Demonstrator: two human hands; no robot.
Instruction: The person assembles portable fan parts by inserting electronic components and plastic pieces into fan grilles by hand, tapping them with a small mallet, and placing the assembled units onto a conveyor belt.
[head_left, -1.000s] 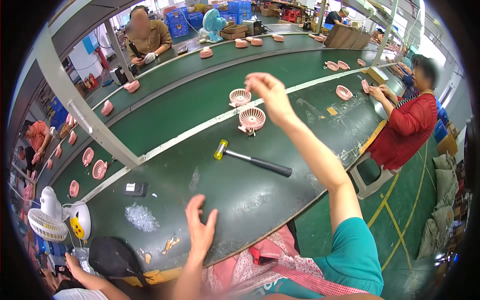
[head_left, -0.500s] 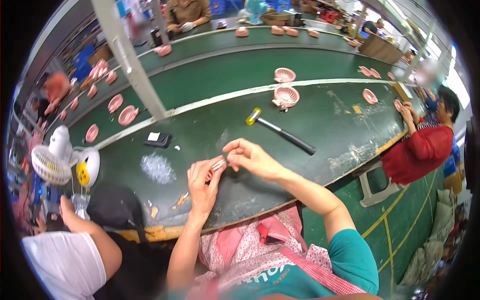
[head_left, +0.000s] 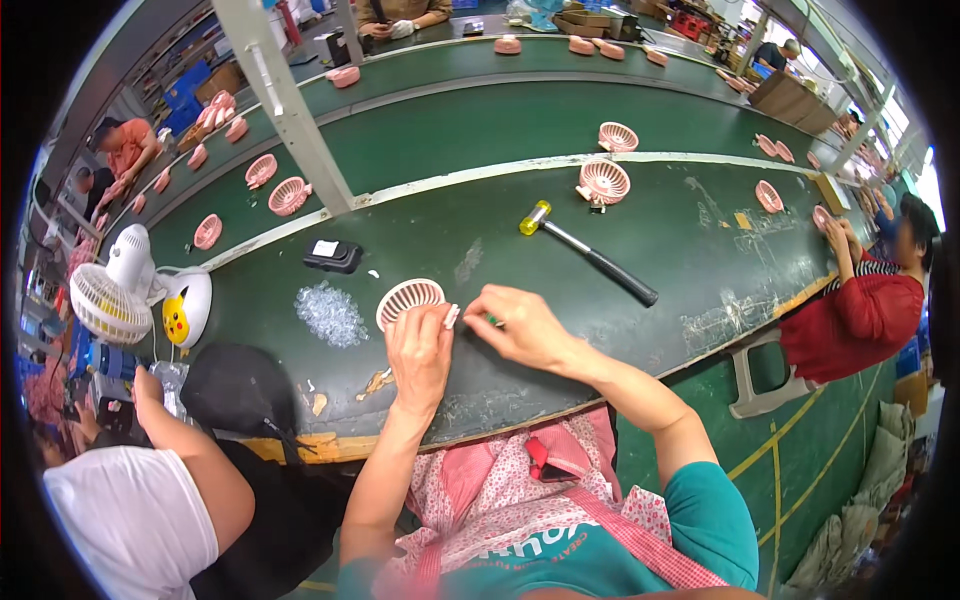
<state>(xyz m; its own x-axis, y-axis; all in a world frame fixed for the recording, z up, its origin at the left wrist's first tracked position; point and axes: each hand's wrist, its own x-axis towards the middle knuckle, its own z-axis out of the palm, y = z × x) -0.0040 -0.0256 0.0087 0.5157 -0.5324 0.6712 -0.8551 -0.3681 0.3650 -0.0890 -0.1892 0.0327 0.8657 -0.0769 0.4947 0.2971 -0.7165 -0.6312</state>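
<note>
My left hand (head_left: 420, 350) is closed on a round pink fan housing (head_left: 412, 296) and holds it tilted above the bench, with its ribbed bowl showing. At the housing's right edge a small pale part (head_left: 452, 316) sticks out beside my fingertips. Just right of it, my right hand (head_left: 525, 328) pinches a tiny green piece (head_left: 494, 321), whose kind is too small to make out. A short gap separates the right fingertips from the housing. To the left of the housing lies a pile of small clear plastic pieces (head_left: 332, 314).
A hammer (head_left: 590, 252) with a yellow head lies to the right. Another pink housing (head_left: 604, 182) rests by the white divider, and several more lie on the green conveyor (head_left: 450, 125). A black box (head_left: 333, 255), a white fan (head_left: 112, 300) and co-workers are around the bench.
My left hand has turned the housing so that its ribbed face shows instead of its edge. My right hand has lowered, its fingers closing together, and a green piece now shows in them.
</note>
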